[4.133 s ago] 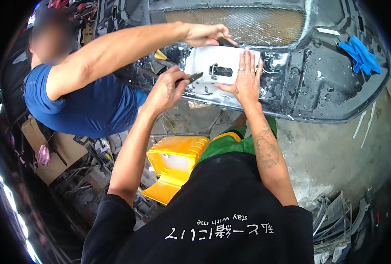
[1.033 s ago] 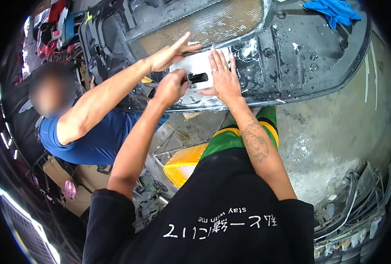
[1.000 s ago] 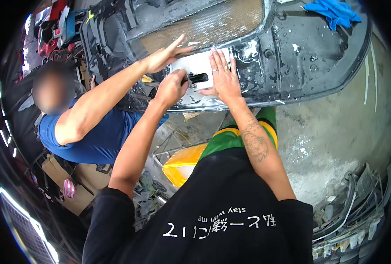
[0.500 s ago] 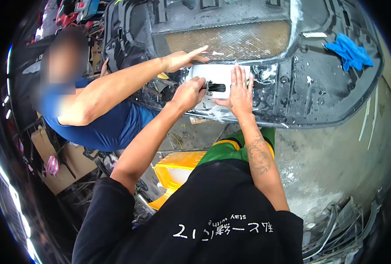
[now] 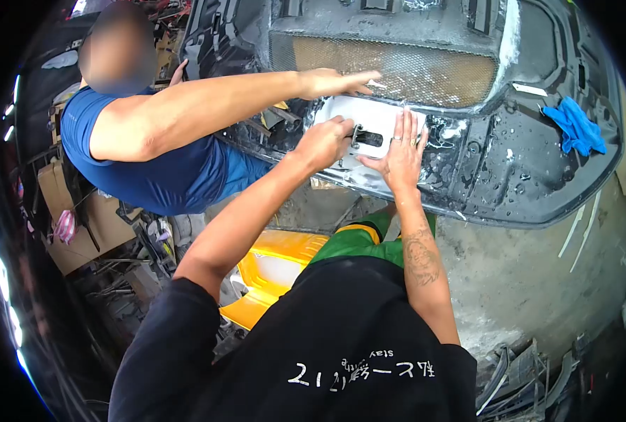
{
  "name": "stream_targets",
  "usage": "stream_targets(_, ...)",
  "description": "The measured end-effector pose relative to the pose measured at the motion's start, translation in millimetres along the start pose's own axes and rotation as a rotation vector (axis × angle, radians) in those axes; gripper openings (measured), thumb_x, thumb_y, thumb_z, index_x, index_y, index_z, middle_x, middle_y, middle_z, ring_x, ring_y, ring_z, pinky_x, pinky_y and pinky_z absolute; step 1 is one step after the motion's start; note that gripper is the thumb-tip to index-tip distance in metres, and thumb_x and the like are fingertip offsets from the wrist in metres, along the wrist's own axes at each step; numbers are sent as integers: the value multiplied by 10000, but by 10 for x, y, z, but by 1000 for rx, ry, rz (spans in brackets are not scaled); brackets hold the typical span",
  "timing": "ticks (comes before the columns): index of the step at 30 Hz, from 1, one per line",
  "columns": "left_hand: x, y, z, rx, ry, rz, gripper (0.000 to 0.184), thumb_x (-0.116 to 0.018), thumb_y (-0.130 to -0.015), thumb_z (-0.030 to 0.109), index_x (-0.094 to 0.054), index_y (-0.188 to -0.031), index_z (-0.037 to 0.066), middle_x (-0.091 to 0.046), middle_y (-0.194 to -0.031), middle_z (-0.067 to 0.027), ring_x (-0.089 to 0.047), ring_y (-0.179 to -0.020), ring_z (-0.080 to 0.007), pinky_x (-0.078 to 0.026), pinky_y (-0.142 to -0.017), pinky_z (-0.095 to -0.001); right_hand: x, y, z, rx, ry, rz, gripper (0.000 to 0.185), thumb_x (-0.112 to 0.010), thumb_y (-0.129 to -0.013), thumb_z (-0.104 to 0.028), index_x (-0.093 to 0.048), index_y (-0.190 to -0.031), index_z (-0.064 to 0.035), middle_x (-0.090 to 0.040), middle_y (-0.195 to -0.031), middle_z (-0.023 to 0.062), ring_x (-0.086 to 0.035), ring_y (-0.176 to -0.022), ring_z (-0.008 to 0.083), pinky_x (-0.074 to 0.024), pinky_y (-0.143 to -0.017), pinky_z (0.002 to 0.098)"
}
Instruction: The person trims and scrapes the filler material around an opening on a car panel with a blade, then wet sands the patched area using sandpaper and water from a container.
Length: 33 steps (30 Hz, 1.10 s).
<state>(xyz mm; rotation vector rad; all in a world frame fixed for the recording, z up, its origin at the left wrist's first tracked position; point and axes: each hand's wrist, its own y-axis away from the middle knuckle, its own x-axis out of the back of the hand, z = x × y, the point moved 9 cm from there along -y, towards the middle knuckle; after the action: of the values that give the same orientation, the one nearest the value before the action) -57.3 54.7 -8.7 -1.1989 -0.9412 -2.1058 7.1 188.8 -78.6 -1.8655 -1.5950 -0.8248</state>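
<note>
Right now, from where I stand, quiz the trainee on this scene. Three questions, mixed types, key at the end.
1. Which of the wearer's hands lies flat beside the slot in the white piece?
A) left hand
B) right hand
C) neither

2. True or false: the blue cloth lies on the black panel, with no hand touching it.

3. Fill in the blank: the open container beside the wearer's green trousers is ____ in colour.

Key: 1. B; 2. true; 3. yellow.
</note>
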Motion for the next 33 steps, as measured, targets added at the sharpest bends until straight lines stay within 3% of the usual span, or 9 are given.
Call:
stream_targets(4,164,125,-33,104,46,-94,164,-683,-886,115,-591,-979,14,-653,-955,-211,-660,-908,-448,-532,-783,-522,-11,-15,-15,-2,14,-19,1461,-887,-524,-680,-206,-1597,40,-253,-1676,206,-233,-1557,366,-126,-1261,601)
stream_targets(6,35,-70,19,31,-43,-56,172,-699,-887,113,-585,-970,14,-648,-943,-211,-662,-893,-442,-529,-770,-521,5,-4,-16,-4,-12,18,1433,-901,-530,-635,-232,-1599,45,-209,-1700,185,-183,-1580,325,-106,-1273,580)
stream_targets(8,96,78,35,0,7,10,184,-722,-884,125,-583,-939,17,-646,-935,-211,-664,-870,-438,-521,-753,-515,12,-6,-19,-11,-9,11,1440,-901,-522,-641,-234,-1598,44,-213,-1700,185,-192,-1578,328,-108,-1273,577)
stream_targets(10,213,185,-30,92,63,-61,192,-721,-893,144,-578,-916,17,-645,-934,-211,-657,-874,-439,-515,-752,-513,-6,-15,8,-26,6,-28,1436,-900,-520,-643,-242,-1594,47,-222,-1696,192,-205,-1574,330,-108,-1273,577)
stream_targets(15,96,56,47,-23,26,10,201,-726,-887,139,-580,-942,12,-647,-935,-205,-663,-864,-441,-518,-754,-521,19,-2,-10,-11,-28,15,1435,-904,-516,-636,-243,-1595,41,-209,-1703,177,-198,-1576,329,-107,-1272,584)
stream_targets(17,202,204,-43,99,48,-81,181,-699,-898,142,-583,-963,19,-652,-948,-199,-664,-875,-447,-525,-765,-527,32,-28,5,-4,-20,22,1432,-904,-520,-636,-243,-1595,41,-206,-1704,177,-196,-1577,329,-106,-1273,584)
stream_targets(22,59,-9,110,-11,-26,10,174,-709,-880,89,-577,-962,12,-644,-926,-207,-658,-876,-455,-518,-756,-521,-11,-5,2,-16,16,-28,1433,-906,-526,-633,-236,-1599,40,-189,-1709,175,-169,-1585,324,-103,-1277,580)
stream_targets(28,703,529,87,195,98,37,199,-733,-882,87,-564,-926,-10,-624,-895,-208,-641,-870,-436,-503,-737,-494,3,-9,-1,3,8,11,1452,-891,-526,-683,-228,-1596,39,-230,-1693,179,-201,-1574,341,-121,-1270,580)
stream_targets(33,732,537,99,124,93,60,198,-731,-887,92,-564,-935,-1,-625,-904,-196,-642,-866,-436,-507,-732,-497,0,-4,-6,-18,-3,-14,1477,-902,-524,-647,-179,-1621,27,-175,-1715,170,-158,-1590,321,-81,-1281,575)
